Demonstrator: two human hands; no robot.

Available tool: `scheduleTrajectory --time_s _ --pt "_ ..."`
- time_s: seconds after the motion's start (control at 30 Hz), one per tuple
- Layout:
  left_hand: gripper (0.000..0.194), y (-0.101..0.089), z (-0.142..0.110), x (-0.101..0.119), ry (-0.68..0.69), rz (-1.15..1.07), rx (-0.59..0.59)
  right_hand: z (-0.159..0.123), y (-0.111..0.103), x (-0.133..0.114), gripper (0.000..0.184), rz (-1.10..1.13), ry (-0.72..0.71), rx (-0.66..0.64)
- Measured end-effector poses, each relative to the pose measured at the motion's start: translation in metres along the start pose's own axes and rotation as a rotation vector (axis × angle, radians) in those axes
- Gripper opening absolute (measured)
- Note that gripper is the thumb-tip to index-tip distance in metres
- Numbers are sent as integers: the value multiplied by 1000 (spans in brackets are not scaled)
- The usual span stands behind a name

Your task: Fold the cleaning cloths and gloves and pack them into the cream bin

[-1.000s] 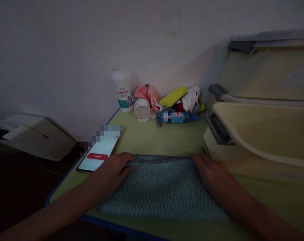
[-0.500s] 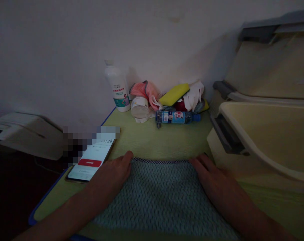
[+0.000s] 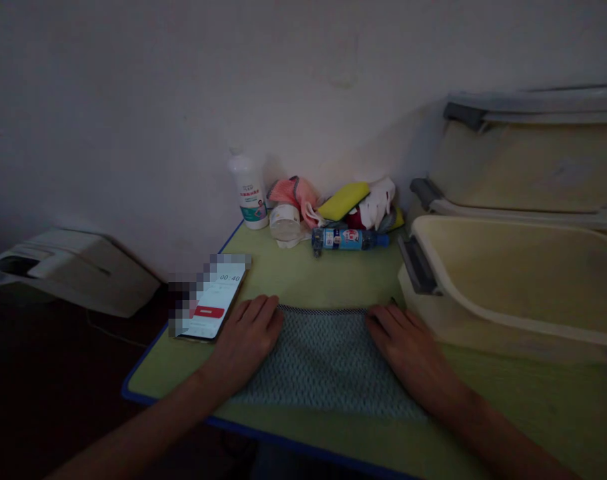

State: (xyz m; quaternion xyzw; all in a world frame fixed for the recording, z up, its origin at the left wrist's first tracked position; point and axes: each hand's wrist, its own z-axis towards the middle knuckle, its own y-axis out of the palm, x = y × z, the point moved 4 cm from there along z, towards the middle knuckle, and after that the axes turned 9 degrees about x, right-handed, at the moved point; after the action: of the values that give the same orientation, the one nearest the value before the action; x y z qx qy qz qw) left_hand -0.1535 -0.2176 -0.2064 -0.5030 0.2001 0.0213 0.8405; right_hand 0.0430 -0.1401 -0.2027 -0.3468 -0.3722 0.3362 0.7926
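Note:
A grey-blue cleaning cloth [image 3: 328, 363] with a waffle-like texture and a dark checked edging lies spread on the green tabletop [image 3: 343, 283]. My left hand [image 3: 256, 337] grips its far left corner, fingers bent over the edge. At the far right corner my right hand [image 3: 401, 343] has its fingers closed on the cloth in the same way. The undersides of both hands are hidden. Just beyond my left hand lies a phone [image 3: 218, 293] with a running timer on its screen.
Along the wall stand a white bottle [image 3: 251, 197] and a clear tub [image 3: 285, 223]. Near them are a pink cloth [image 3: 296, 193], a yellow sponge [image 3: 346, 200], white gloves [image 3: 381, 203] and a blue-labelled bottle [image 3: 346, 239] on its side. An open cream bin [image 3: 463, 300] takes up the right side.
My view has shifted, so the table's front edge shows more. My left hand's fingers now lie further over the cloth's corner. The cloth stays spread, and the phone timer has advanced.

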Motion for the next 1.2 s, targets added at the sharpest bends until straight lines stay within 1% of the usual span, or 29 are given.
scheduleTrajectory --time_s 0.1,0.13,0.2,0.27,0.33,0.37,0.43,0.5,0.53,0.6,0.73,0.87,0.97,1.1,1.2 --pt "30 1 2 -2 -43 -93 -183 0 -4 3 35 59 14 -84" --pt "30 -2 4 -3 -72 -129 -223 1 -7 4 37 79 26 -129" --pt "29 -10 9 -1 -149 -216 -251 5 -17 0 40 125 77 -218" --pt "28 -19 14 5 -248 -343 -209 12 -28 -10 42 188 154 -247" --pt "26 -23 18 18 -346 -484 -122 20 -34 -25 51 284 251 -185" --pt "26 -23 19 26 -384 -532 -77 23 -34 -34 54 316 298 -152" --pt "30 -18 17 44 -405 -546 -28 24 -27 -48 51 320 380 -151" --pt "38 -10 12 56 -394 -474 -39 19 -14 -56 46 315 432 -203" --pt "41 -6 8 59 -389 -431 -53 15 -8 -57 46 314 449 -227" --pt "46 -2 0 58 -382 -367 -81 6 -1 -54 49 299 473 -261" --pt "53 0 -16 38 -376 -312 -120 -12 2 -41 62 243 539 -290" --pt "59 2 -29 22 -454 -241 -103 -24 2 -36 67 224 597 -273" --pt "62 3 -33 20 -505 -204 -90 -27 4 -36 68 219 593 -224" --pt "64 4 -33 22 -500 -195 -83 -28 5 -37 66 178 562 -159" --pt "64 5 -32 23 -491 -208 -75 -29 6 -38 66 151 546 -141"
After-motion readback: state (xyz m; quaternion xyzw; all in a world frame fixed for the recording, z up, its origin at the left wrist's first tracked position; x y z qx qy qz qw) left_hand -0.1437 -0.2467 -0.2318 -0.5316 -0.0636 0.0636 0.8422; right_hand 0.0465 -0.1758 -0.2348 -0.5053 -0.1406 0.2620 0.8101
